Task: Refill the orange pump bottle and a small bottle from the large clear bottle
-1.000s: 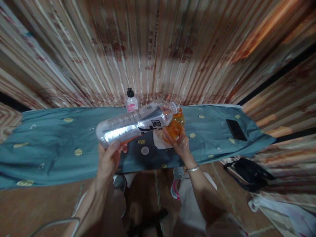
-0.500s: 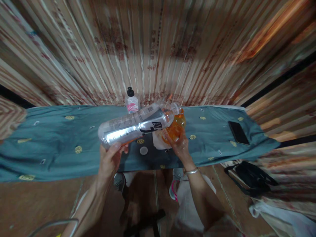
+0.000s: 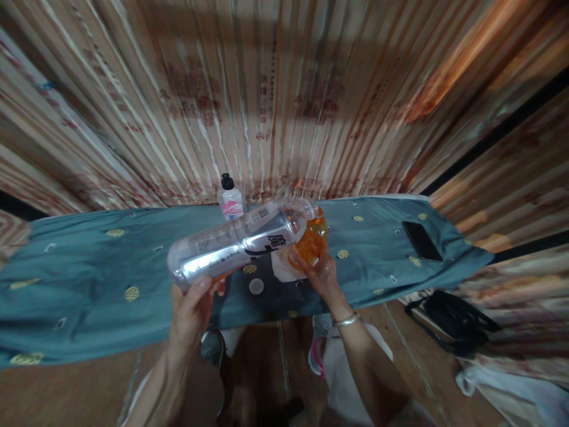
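Note:
My left hand (image 3: 192, 308) grips the base of a large clear plastic bottle (image 3: 235, 243) with a silver label, tipped on its side with its neck pointing right. The neck meets the top of an orange glass container (image 3: 311, 240) that my right hand (image 3: 322, 276) holds on the table. Orange liquid fills that container. A white paper piece (image 3: 280, 267) lies under it on the blue-green patterned cloth (image 3: 89, 279). A round white cap (image 3: 256, 286) rests on the cloth below the bottle.
A small clear bottle with a black cap and pink label (image 3: 230, 198) stands at the table's back edge by the striped curtain. A black phone (image 3: 422, 241) lies on the cloth at the right. A black bag (image 3: 448, 323) sits on the floor at the right.
The bottle stays tipped against the orange container with both hands in place. The view has shifted slightly, so everything sits a little lower and to the left.

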